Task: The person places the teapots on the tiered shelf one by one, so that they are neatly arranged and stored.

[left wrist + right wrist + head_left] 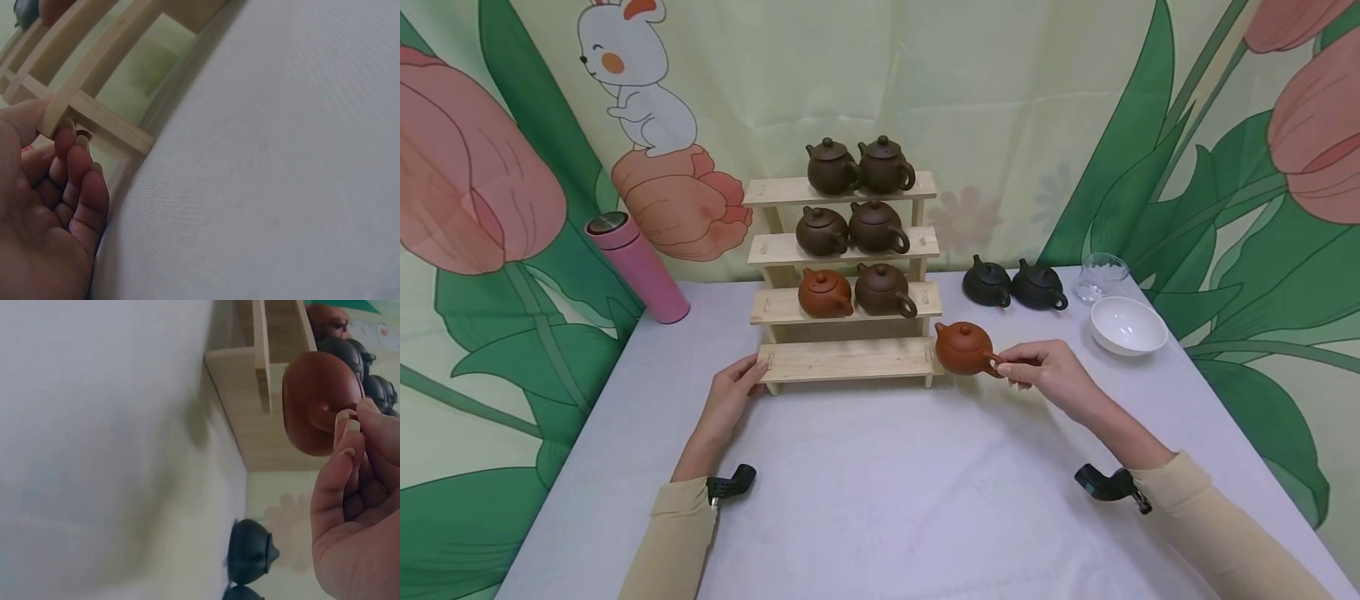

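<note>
My right hand (1051,375) pinches the handle of a reddish-brown teapot (964,348), held off the table beside the right end of the lowest shelf. In the right wrist view the teapot (322,403) shows its rounded side, with thumb and fingertips at the handle. My left hand (730,398) grips the left end of the stepped wooden rack (850,362), thumb on top and fingers beneath the board. The bottom shelf is bare. On the third shelf sit another reddish teapot (824,293) and a dark brown teapot (883,290). Several dark brown teapots (874,227) stand in pairs on the upper two shelves.
Two black teapots (987,282) stand right of the rack. Beyond them are a clear glass bowl (1101,277) and a white bowl (1128,326). A pink bottle (638,268) stands at the back left. A printed curtain (1000,100) hangs behind the white-covered table (880,500).
</note>
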Demonstrator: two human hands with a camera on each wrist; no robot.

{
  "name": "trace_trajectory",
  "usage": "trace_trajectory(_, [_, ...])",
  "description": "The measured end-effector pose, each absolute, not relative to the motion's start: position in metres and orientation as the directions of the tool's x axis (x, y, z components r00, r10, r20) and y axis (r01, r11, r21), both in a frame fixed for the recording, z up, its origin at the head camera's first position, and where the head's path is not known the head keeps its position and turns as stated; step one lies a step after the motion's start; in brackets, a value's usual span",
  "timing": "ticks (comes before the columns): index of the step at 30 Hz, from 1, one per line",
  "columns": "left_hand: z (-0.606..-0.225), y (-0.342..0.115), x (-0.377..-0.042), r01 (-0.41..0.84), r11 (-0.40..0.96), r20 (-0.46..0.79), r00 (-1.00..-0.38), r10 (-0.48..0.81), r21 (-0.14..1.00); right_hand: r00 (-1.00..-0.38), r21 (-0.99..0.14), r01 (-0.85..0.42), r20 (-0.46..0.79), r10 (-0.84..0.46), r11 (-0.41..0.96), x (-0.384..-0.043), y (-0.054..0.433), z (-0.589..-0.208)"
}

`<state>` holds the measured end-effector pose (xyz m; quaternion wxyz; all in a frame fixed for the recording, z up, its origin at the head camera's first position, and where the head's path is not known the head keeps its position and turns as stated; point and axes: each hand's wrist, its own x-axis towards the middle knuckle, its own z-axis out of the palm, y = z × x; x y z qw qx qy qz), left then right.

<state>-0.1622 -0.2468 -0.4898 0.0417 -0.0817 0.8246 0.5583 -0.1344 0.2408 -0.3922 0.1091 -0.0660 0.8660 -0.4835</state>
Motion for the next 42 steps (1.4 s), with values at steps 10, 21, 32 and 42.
trace_trajectory(10, [-0.489, -0.246, -0.163, -0.180, 0.355, -0.156, -0.983, -0.095, 0.917, -0.949, -0.885, -0.058, -0.094, -0.300, 0.462, -0.135, 0.205, -0.406])
trace_trajectory(21, [-0.488, -0.244, -0.162, -0.161, 0.362, -0.139, -0.986, -0.088, 0.918, -0.938, -0.919, -0.084, -0.057, -0.341, 0.386, -0.147, 0.145, -0.408])
trace_trajectory(32, [-0.486, -0.247, -0.164, -0.191, 0.333, -0.174, -0.981, -0.081, 0.923, -0.932, -0.943, -0.135, 0.017, -0.362, 0.304, -0.155, 0.086, -0.412])
trace_trajectory(42, [-0.485, -0.248, -0.164, -0.203, 0.337, -0.190, -0.979, -0.073, 0.919, -0.939, -0.949, -0.140, 0.036, -0.343, 0.284, -0.162, 0.053, -0.423])
